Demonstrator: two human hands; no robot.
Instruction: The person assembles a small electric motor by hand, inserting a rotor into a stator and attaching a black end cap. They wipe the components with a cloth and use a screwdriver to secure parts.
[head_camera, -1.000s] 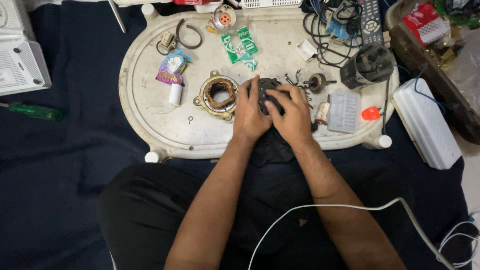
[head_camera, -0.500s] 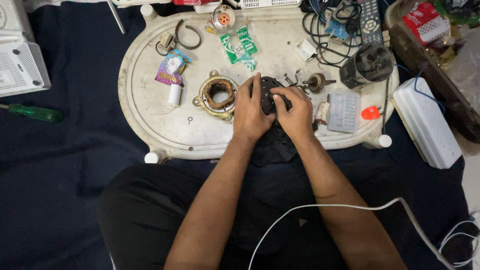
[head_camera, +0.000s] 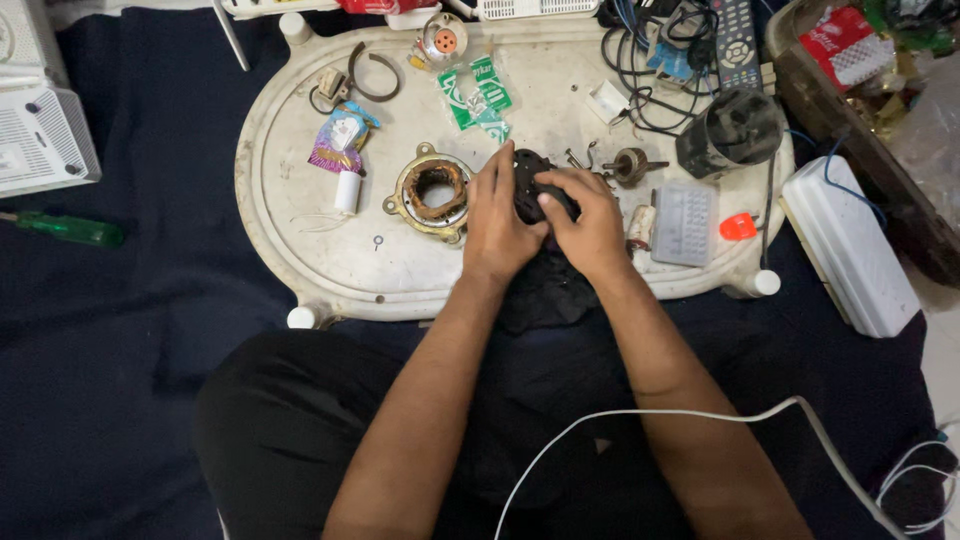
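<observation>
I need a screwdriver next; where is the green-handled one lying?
In the head view the green-handled screwdriver lies on the dark cloth at the far left, off the white tray and just below the white box.

I can see only the upper edge of the black part (head_camera: 528, 180); the left hand (head_camera: 497, 228) and right hand (head_camera: 585, 225) cover the rest, and their grip underneath is hidden; the remote control (head_camera: 736, 40) and white grille (head_camera: 535, 8) are cut by the top edge; the white box (head_camera: 35, 140) by the left; the white cable (head_camera: 700, 418) exits bottom right; the small ring (head_camera: 378, 241) on the tray (head_camera: 300, 200) is too small to identify.
</observation>
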